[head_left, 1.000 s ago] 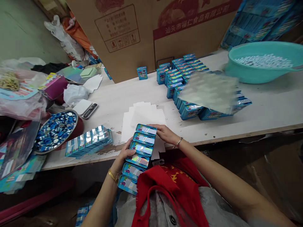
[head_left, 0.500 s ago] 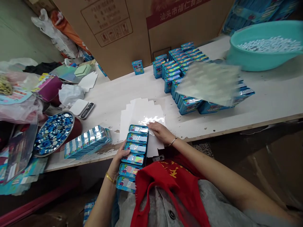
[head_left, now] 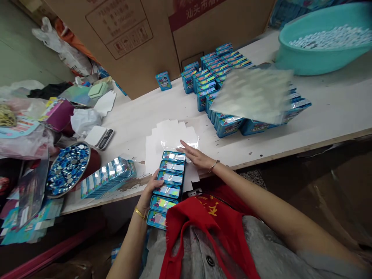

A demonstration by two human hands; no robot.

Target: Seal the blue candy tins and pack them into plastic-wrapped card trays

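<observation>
My left hand (head_left: pixel 150 190) is wrapped around the side of a row of small blue tins (head_left: pixel 169 178), its thumb on their faces. The row slants from my lap up to the table's front edge. My right hand (head_left: pixel 199 158) has its fingers stretched out beside the top tin, over a shiny clear plastic bag (head_left: pixel 188 142); whether it touches the bag I cannot tell. Under the bag lie white paper sheets (head_left: pixel 153 149), overlapping each other. To the left, another row of blue tins (head_left: pixel 109 176) lies in clear plastic.
Many blue tins (head_left: pixel 203 97) stand at the back right, partly under a stack of clear bags (head_left: pixel 252 93). A turquoise basin (head_left: pixel 316 64) holds small white pieces. Left are a bowl of blue-silver pieces (head_left: pixel 94 162) and a small scale (head_left: pixel 100 137). A large carton (head_left: pixel 130 73) stands behind.
The held row of tins and my left hand have shifted slightly right and up in the view. My right hand's fingers have lifted and spread more. The camera view has tilted a little.
</observation>
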